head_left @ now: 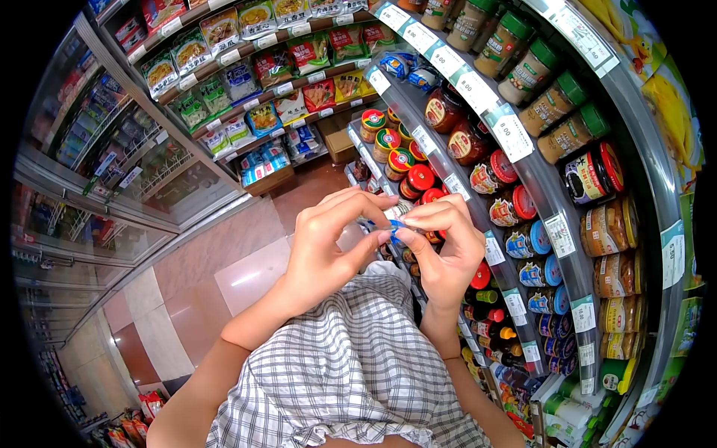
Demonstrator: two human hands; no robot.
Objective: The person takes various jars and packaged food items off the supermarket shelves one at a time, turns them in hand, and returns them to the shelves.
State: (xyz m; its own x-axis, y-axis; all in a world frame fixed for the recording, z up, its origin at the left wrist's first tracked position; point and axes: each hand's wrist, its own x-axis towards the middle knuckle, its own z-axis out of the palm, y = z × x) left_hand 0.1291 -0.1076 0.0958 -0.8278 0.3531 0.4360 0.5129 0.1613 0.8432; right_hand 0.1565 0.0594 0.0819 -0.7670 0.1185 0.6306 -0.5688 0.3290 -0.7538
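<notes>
In front of my chest, my left hand (pixel 328 237) and my right hand (pixel 445 246) meet, thumbs and forefingers pinched together. Between the fingertips is a small blue piece (pixel 395 226), with something pale or clear beside it. Fingers cover most of it, so its kind cannot be made out. Just behind the hands, jars with red lids (pixel 420 178) stand on a shelf. Below the hands is a black-and-white checked garment (pixel 336 358) that I am wearing.
On the right, shelves hold green-capped spice jars (pixel 527 71), blue-lidded jars (pixel 528 240) and price tags (pixel 512 133). Packets (pixel 219 30) fill the shelves ahead. A glass-door cabinet (pixel 112 142) runs along the left. The floor (pixel 194 282) is tiled.
</notes>
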